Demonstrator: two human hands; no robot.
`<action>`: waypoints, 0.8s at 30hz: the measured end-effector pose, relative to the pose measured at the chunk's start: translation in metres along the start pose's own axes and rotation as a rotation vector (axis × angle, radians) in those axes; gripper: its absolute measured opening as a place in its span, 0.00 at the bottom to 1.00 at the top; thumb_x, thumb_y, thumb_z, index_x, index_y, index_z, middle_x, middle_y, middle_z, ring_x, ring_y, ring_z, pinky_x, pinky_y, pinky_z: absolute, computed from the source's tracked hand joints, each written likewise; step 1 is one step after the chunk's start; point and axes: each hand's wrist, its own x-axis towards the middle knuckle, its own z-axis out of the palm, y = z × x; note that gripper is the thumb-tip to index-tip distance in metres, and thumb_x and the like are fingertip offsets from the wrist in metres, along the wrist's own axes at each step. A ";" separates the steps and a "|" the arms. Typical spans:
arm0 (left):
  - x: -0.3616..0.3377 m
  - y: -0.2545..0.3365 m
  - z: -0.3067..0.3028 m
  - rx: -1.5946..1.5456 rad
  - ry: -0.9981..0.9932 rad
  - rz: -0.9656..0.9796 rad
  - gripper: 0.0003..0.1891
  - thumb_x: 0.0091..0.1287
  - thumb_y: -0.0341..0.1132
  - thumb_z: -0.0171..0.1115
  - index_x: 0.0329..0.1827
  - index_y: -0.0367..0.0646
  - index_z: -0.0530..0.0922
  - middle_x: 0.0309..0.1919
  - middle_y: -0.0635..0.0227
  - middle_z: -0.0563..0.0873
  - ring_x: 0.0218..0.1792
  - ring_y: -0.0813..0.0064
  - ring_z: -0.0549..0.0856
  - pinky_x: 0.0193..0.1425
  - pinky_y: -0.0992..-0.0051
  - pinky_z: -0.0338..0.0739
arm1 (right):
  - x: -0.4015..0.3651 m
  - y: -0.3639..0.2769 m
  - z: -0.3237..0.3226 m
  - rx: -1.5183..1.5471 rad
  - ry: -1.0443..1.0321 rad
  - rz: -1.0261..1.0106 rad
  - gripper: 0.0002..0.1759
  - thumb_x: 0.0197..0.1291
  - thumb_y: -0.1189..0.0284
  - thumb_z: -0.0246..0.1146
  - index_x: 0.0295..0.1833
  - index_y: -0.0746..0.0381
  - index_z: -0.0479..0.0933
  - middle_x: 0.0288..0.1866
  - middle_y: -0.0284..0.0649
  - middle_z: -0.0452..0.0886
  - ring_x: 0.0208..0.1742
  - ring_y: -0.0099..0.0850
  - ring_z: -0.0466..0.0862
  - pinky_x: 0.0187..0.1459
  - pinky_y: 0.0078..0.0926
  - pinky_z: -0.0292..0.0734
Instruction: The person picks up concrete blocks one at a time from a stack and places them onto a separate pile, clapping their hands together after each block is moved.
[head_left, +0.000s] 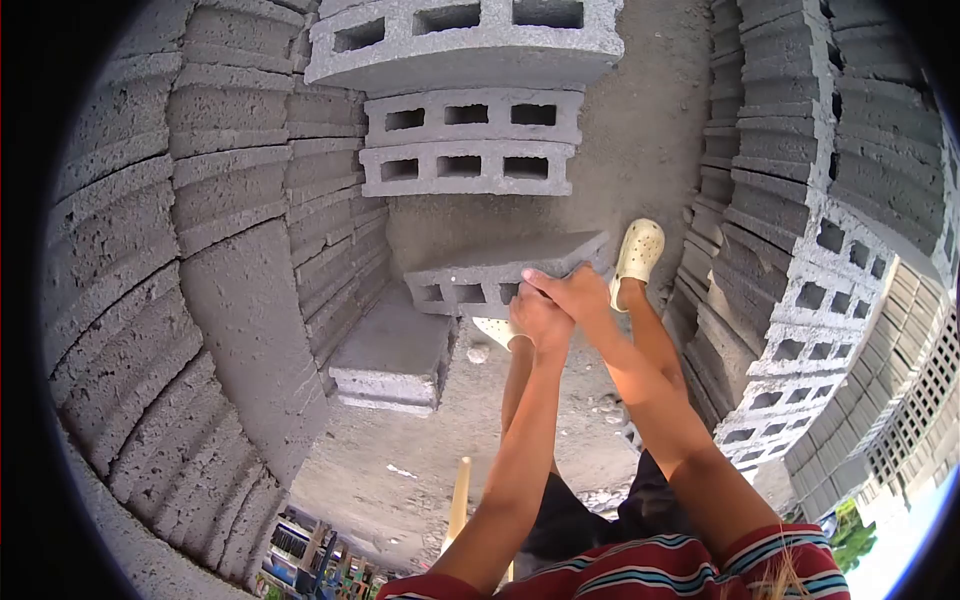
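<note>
A grey hollow concrete block is tilted above the ground in front of my legs, its row of holes facing me. My left hand is closed at the block's right-hand end, near the last hole. Right beside it, my right hand grips the same end at the upper corner, its thumb lying over toward the left hand. The fingertips of both hands are partly hidden. Below and left of the held block, another concrete block lies flat on the ground.
Stacked hollow blocks stand ahead. Tall block walls rise at left and right. My feet wear cream clogs, one partly under the held block. Small rubble and a pale stick are on the dirt ground.
</note>
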 end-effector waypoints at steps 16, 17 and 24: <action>0.080 -0.146 -0.025 0.336 -0.092 -0.380 0.35 0.43 0.54 0.65 0.49 0.36 0.73 0.60 0.58 0.66 0.65 0.60 0.56 0.67 0.58 0.41 | 0.017 0.027 0.020 -0.267 0.386 -0.045 0.42 0.31 0.53 0.71 0.47 0.73 0.67 0.37 0.56 0.77 0.41 0.51 0.78 0.45 0.40 0.71; 0.083 -0.144 -0.018 0.365 -0.068 -0.374 0.35 0.43 0.55 0.65 0.49 0.36 0.73 0.60 0.58 0.67 0.66 0.61 0.55 0.68 0.57 0.40 | 0.029 0.039 0.019 -0.273 0.399 -0.054 0.40 0.32 0.56 0.70 0.47 0.74 0.66 0.35 0.55 0.78 0.39 0.51 0.79 0.42 0.40 0.72; 0.096 -0.133 0.011 0.352 -0.155 -0.451 0.33 0.42 0.53 0.65 0.41 0.31 0.75 0.37 0.54 0.82 0.48 0.63 0.77 0.68 0.71 0.43 | 0.084 0.067 0.006 -0.323 0.464 -0.089 0.30 0.33 0.64 0.66 0.43 0.72 0.69 0.28 0.56 0.78 0.36 0.54 0.78 0.43 0.41 0.71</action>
